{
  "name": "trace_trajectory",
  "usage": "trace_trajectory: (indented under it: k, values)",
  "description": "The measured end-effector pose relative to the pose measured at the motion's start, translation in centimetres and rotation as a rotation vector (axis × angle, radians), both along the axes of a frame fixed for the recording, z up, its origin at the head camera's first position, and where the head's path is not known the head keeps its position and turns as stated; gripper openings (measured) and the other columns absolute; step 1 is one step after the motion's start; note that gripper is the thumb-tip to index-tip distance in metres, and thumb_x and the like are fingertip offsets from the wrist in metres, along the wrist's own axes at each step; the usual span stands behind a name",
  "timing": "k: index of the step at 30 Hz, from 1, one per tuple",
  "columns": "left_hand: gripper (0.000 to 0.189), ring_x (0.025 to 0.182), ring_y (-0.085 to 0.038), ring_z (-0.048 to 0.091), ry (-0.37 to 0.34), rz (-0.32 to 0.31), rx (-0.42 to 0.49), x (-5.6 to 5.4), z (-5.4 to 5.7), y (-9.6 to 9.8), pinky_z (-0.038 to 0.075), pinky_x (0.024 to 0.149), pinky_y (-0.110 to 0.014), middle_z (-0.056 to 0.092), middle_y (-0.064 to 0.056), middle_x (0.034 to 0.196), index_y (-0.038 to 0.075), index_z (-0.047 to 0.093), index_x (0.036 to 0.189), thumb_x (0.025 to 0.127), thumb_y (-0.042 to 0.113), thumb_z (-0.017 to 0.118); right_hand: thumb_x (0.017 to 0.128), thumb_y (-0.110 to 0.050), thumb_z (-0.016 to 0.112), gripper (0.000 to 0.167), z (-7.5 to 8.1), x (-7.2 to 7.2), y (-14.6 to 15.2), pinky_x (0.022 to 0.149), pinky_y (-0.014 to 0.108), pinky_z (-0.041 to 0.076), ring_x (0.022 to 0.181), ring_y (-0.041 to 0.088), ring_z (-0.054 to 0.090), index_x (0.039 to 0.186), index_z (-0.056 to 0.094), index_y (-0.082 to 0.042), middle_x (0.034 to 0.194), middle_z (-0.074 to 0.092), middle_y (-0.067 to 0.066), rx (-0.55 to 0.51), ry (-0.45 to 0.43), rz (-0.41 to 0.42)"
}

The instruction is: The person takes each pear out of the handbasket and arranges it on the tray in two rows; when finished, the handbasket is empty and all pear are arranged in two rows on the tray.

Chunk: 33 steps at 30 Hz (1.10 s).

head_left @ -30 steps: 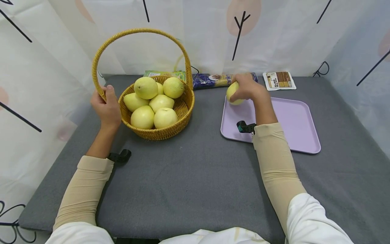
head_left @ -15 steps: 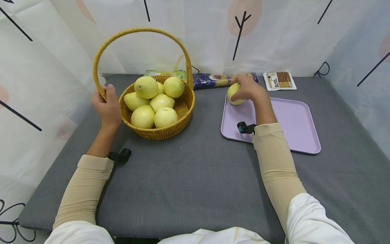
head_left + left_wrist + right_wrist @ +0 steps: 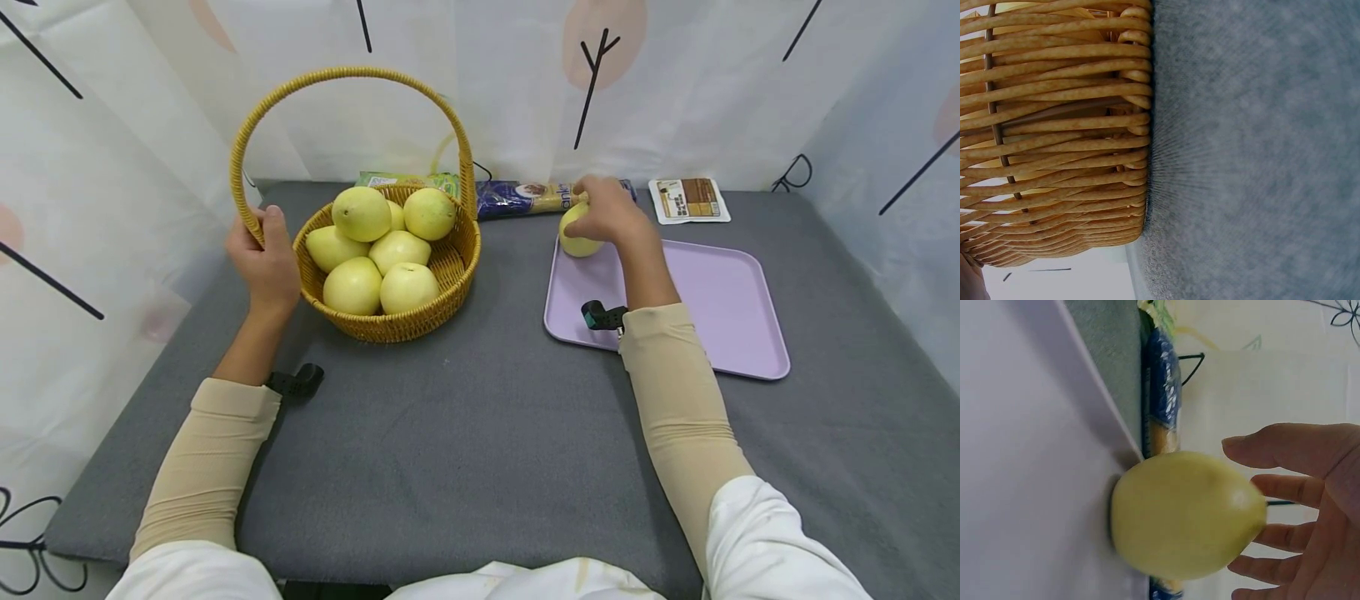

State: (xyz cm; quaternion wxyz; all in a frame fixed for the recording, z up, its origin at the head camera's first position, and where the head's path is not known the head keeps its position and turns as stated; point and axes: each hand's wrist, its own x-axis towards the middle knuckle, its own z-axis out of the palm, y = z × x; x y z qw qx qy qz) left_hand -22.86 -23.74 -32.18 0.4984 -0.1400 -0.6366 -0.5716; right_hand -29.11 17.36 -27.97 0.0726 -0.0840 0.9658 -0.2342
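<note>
We are holding our right hand [image 3: 612, 212] loosely spread, thumb clear of a yellow pear [image 3: 1188, 515]; whether other fingertips are touching it, we cannot tell. The pear is sitting at the lilac tray's [image 3: 723, 300] far left corner. Our left hand [image 3: 266, 265] is gripping the handle [image 3: 238, 158] of a wicker basket [image 3: 390, 331], carrying more pears [image 3: 352, 287] near the desk's [image 3: 450, 458] far left corner.

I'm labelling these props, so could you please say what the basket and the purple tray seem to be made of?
Basket: seemingly wicker or plastic imitation, slightly glossy; woven strands show, but leave it open. Purple tray: probably plastic, smooth, satin finish, judging by its even colour and rounded corners.
</note>
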Motion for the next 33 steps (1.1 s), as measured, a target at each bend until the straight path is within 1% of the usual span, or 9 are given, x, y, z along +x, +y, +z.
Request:
trace_trajectory:
  k: [2,5,10,14,19,22,25,29,33]
  values:
    - [0.033,0.045,-0.002,0.024,0.004,0.002,-0.002,0.2,0.1,0.1,0.020,0.049,-0.015,0.032,0.011,0.055,-0.010,0.036,0.068,0.094,0.005,0.050,0.088,-0.018,0.068,0.068,0.5,0.3,-0.7,0.106,0.056,0.033,0.136,0.042,0.034,0.148,0.041,0.001,0.149,0.037,0.027,0.014,0.020,-0.005]
    - [0.034,0.045,-0.002,0.023,0.009,0.002,-0.001,0.5,0.2,0.3,0.020,0.049,-0.015,0.031,0.011,0.054,-0.011,0.035,0.068,0.094,0.005,0.050,0.089,-0.017,0.065,0.062,1.1,0.9,-2.0,0.108,0.057,0.032,0.137,0.042,0.036,0.145,0.046,0.000,0.147,0.043,0.024,0.037,0.070,0.017]
    - [0.033,0.045,-0.002,0.024,0.008,0.001,0.002,0.7,0.3,0.4,0.020,0.049,-0.015,0.031,0.010,0.054,-0.011,0.036,0.068,0.094,0.005,0.050,0.090,-0.015,0.063,0.050,1.7,2.0,-4.5,0.101,0.053,0.040,0.127,0.038,0.050,0.137,0.056,0.001,0.138,0.056,0.019,0.078,0.133,0.071]
    - [0.034,0.045,-0.002,0.023,0.007,0.012,-0.004,0.3,-0.1,0.0,0.020,0.049,-0.015,0.031,0.010,0.054,-0.011,0.036,0.068,0.094,0.005,0.050,0.091,-0.018,0.063,0.043,2.0,3.0,-6.6,0.097,0.050,0.044,0.119,0.034,0.056,0.131,0.062,-0.003,0.129,0.062,0.017,0.111,0.168,0.144]
    - [0.034,0.045,-0.002,0.022,-0.018,0.039,-0.003,-0.5,-0.8,-0.8,0.020,0.049,-0.015,0.031,0.009,0.054,-0.007,0.037,0.067,0.094,0.006,0.052,0.094,-0.018,0.065,0.034,2.0,4.2,-9.5,0.095,0.045,0.046,0.113,0.029,0.059,0.126,0.065,-0.005,0.123,0.065,0.013,0.049,0.226,0.261]
    - [0.033,0.045,-0.003,0.023,-0.025,0.035,-0.002,-0.7,-0.9,-1.0,0.020,0.049,-0.015,0.032,0.008,0.054,-0.006,0.039,0.067,0.095,0.007,0.052,0.095,-0.015,0.065,0.029,1.8,4.7,-11.1,0.090,0.042,0.047,0.105,0.026,0.060,0.122,0.067,-0.004,0.119,0.066,0.011,0.014,0.273,0.298]
    - [0.033,0.045,-0.003,0.023,-0.022,0.026,-0.005,-0.5,-0.6,-0.7,0.020,0.049,-0.015,0.032,0.009,0.054,-0.008,0.038,0.068,0.095,0.006,0.052,0.094,-0.014,0.065,0.026,1.2,4.6,-12.5,0.086,0.040,0.048,0.098,0.026,0.061,0.117,0.069,-0.003,0.113,0.068,0.011,0.014,0.336,0.316]
    - [0.033,0.045,-0.003,0.023,-0.019,0.024,-0.003,-0.5,-0.5,-0.5,0.020,0.049,-0.015,0.032,0.010,0.054,-0.008,0.038,0.068,0.095,0.006,0.051,0.094,-0.016,0.068,0.034,0.2,4.0,-14.0,0.089,0.040,0.048,0.108,0.027,0.060,0.125,0.064,-0.002,0.123,0.064,0.014,0.027,0.413,0.346]
    - [0.033,0.044,-0.004,0.025,-0.029,0.027,-0.005,-0.9,-0.9,-0.9,0.021,0.048,-0.016,0.033,0.007,0.053,-0.007,0.039,0.068,0.095,0.007,0.052,0.093,-0.018,0.072,0.052,-1.0,3.1,-15.2,0.096,0.039,0.047,0.121,0.030,0.055,0.138,0.054,0.000,0.139,0.052,0.017,0.101,0.450,0.390]
